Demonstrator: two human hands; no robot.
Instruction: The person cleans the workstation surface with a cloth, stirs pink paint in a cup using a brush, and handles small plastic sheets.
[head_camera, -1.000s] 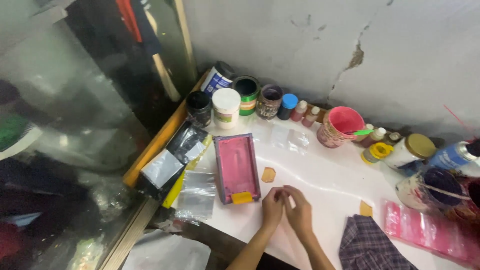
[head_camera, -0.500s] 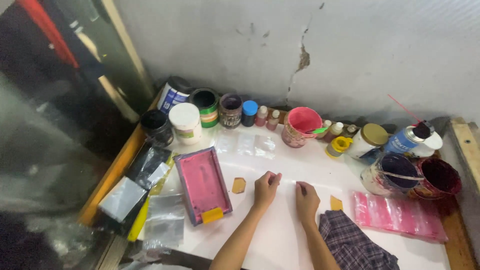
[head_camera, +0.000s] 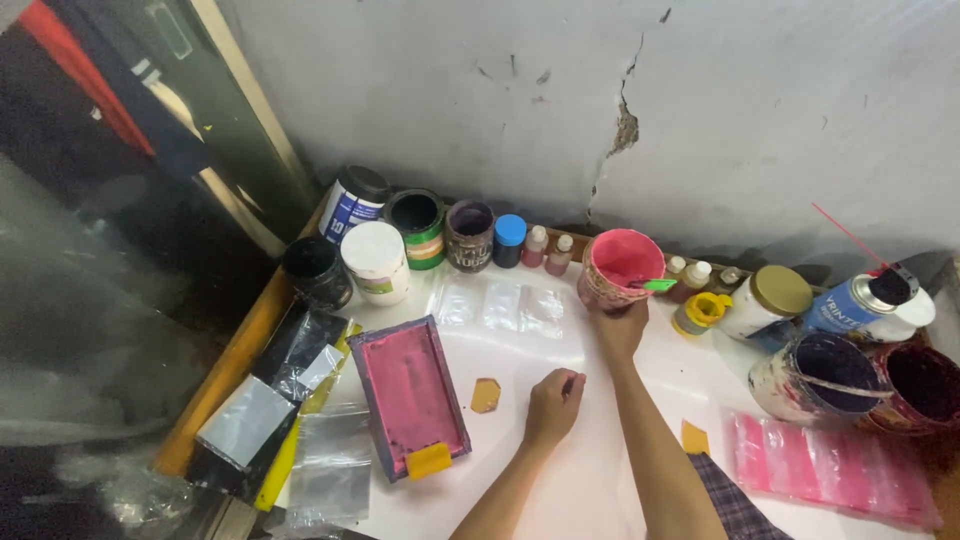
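Note:
My right hand (head_camera: 620, 325) reaches forward and grips the base of a pink-stained paint pot (head_camera: 620, 266) that stands by the wall with a green stick in it. My left hand (head_camera: 553, 405) rests on the white table (head_camera: 560, 480), fingers curled loosely with nothing visible in them. A small orange tag (head_camera: 485, 395) lies just left of it. Further left lies a rectangular screen frame coated in pink ink (head_camera: 410, 395) with a yellow scraper (head_camera: 428, 460) at its near end.
Paint tins, jars and small bottles line the cracked wall (head_camera: 470, 232). Two dark-stained pots (head_camera: 815, 375) and a spray can (head_camera: 860, 300) stand at the right. Pink plastic bags (head_camera: 830, 465) lie at the right, clear bags (head_camera: 500, 305) mid-table, foil pouches (head_camera: 270, 405) at the left edge.
My right hand has moved from the table forward to the pink pot and taken hold of it. My left hand has stayed on the table. The camera has shifted closer and rightward.

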